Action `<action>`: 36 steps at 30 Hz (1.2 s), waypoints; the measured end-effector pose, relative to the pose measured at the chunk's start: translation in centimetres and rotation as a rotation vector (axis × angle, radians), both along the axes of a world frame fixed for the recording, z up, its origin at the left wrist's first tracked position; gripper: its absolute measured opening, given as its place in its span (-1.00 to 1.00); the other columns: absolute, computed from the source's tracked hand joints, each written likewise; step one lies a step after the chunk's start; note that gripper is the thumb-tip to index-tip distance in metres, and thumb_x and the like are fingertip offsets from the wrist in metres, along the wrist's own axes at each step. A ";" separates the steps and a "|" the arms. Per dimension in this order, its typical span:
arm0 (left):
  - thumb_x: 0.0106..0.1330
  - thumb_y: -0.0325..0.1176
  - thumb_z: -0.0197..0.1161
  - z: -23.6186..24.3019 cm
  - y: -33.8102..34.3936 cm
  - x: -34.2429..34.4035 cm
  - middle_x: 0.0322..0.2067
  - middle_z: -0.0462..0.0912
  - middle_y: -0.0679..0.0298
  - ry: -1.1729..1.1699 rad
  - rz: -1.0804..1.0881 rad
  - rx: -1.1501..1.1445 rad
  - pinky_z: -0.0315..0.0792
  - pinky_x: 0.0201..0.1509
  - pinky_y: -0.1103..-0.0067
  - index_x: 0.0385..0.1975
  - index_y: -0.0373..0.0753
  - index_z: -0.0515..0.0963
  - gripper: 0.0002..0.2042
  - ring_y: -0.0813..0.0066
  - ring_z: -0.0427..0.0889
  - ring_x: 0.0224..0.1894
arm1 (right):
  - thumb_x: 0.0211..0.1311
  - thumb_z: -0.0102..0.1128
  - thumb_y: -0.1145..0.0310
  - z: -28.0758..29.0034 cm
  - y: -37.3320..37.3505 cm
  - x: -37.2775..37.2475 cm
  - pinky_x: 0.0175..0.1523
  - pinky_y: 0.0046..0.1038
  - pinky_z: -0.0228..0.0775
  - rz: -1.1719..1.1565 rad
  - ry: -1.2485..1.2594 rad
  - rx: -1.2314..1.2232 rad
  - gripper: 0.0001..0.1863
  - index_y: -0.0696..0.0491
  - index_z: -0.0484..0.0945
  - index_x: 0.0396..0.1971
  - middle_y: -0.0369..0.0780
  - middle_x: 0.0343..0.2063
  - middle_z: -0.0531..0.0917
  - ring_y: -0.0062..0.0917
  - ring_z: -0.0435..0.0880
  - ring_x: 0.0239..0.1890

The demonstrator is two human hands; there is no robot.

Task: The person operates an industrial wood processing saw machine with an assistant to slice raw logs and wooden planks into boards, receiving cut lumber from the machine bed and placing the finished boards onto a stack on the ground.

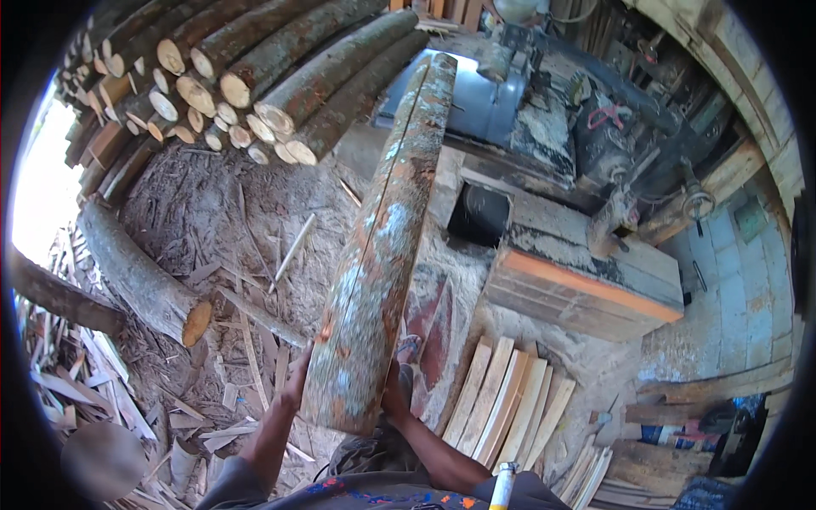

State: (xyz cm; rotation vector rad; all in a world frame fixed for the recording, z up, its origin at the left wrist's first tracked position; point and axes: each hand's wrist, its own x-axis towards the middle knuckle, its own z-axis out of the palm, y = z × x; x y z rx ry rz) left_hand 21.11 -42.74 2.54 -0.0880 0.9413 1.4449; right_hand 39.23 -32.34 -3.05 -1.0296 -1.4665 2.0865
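A long bark-covered log (382, 246), with a dark lengthwise crack and pale blotches, runs from in front of my body toward the metal machine table (544, 127). Its far end overlaps the table's shiny plate (480, 95) in view; I cannot tell whether it touches. My left hand (297, 378) grips the near end on the left side. On the opposite side my right hand (393, 395) holds the same end. The log hides most of the fingers of both hands.
Stacked logs (280, 76) fill the far left. A thick log (140, 268) lies on the debris-strewn ground, left. Right of my legs are sawn boards (510, 404). A wooden box-like base (586, 293) with an orange edge and a handwheel (699, 204) stand on the right.
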 end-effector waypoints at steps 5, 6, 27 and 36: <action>0.37 0.11 -0.12 1.5 17.3 -14.2 0.15 0.40 0.17 0.167 -0.045 0.124 0.34 0.20 0.41 0.26 -0.24 0.22 -0.38 0.33 0.44 0.13 | 0.34 -0.52 -0.26 0.2 17.2 -14.6 -0.08 -0.43 0.37 -0.020 0.139 -0.455 -0.37 -0.03 0.35 -0.08 -0.28 -0.34 0.47 -0.53 0.49 -0.25; 0.36 0.11 -0.10 2.3 20.8 -16.9 0.14 0.41 0.16 0.186 -0.063 0.138 0.35 0.20 0.39 0.25 -0.23 0.23 -0.38 0.32 0.45 0.12 | 0.35 -0.55 -0.24 1.0 20.2 -17.8 -0.10 -0.46 0.39 -0.053 0.123 -0.466 -0.38 -0.05 0.35 -0.09 -0.30 -0.36 0.47 -0.54 0.50 -0.27; 0.14 -0.07 0.31 5.5 66.8 -21.3 -0.04 0.51 -0.03 1.409 -0.115 -0.086 0.37 0.07 0.42 0.32 -0.14 0.10 -0.23 0.23 0.47 0.05 | 0.21 0.10 0.14 4.4 72.5 -21.7 -0.09 -0.24 0.40 -0.577 -0.688 0.802 -0.66 0.10 0.47 -0.18 -0.03 -0.20 0.58 -0.16 0.57 -0.15; 0.24 -0.36 0.24 -4.5 59.1 -16.1 -0.32 0.55 0.27 0.544 -0.230 -0.004 0.53 -0.26 0.53 0.35 0.04 0.05 -0.31 0.58 0.50 -0.36 | 0.19 0.18 0.10 -0.3 56.2 -15.8 0.00 -0.30 0.39 -0.485 -0.577 0.578 -0.45 0.19 0.40 0.05 0.03 -0.11 0.58 -0.14 0.57 -0.05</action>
